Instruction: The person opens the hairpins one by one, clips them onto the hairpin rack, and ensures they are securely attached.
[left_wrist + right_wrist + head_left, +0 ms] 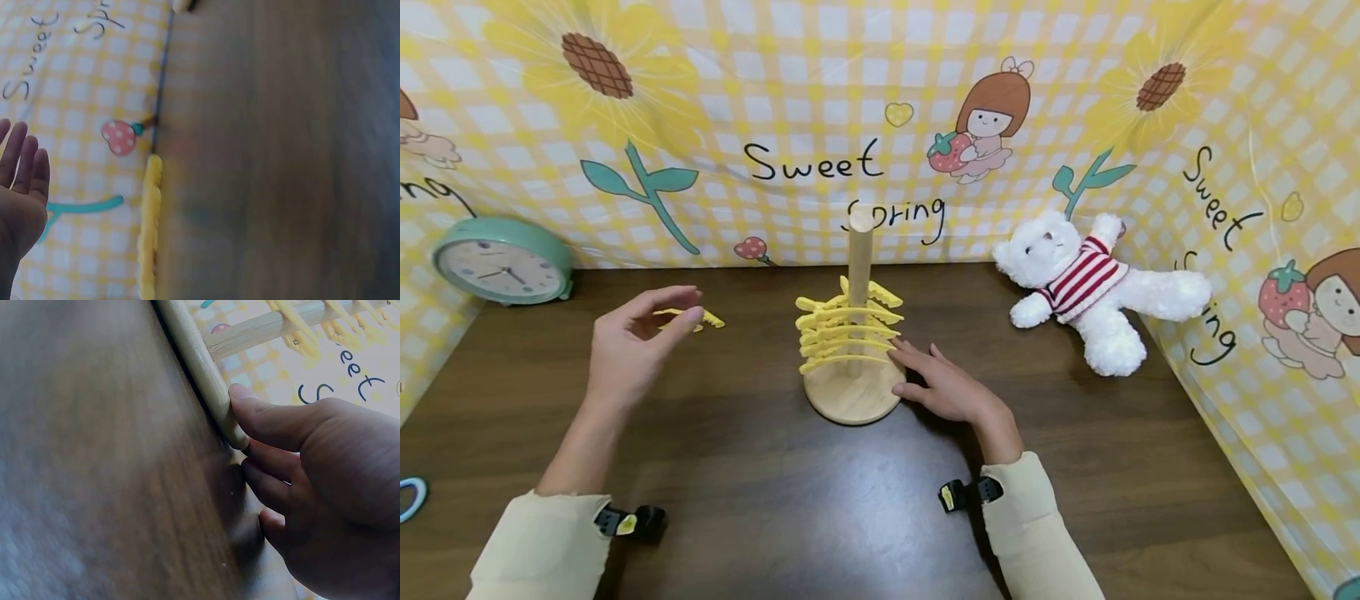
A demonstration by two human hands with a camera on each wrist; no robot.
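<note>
A person in cream sleeves works two-handed at a dark wood-grain desk [737,467], the right hand [943,387] holding the edge of a round pale-wood base [853,404] with its thumb and fingers curled in at the rim. From the base rises an upright pale-wood post [861,250] carrying thin, curved yellow pieces [820,319], apparently plastic, in tiers around its lower half; how they are fixed there cannot be made out.

To the left, the left hand [623,350] hovers near a loose yellow piece [713,319] on the desk, its fingers [31,165] lightly bent, thumb well apart, with nothing seen in their hold. The loose piece lies partly behind that hand, well apart from the post.

The step in hand appears to be steadying the stand while the left hand attends to the loose piece; whether it is reaching in or drawing away, the moment does not tell. Adding that piece to the tiers would call for a light pinch on its thin body, a lift across the desk and a gentle placing, with the base held firm lest the crowded pieces be jostled. A white teddy bear in a red-striped top [1075,279] lies at right.
</note>
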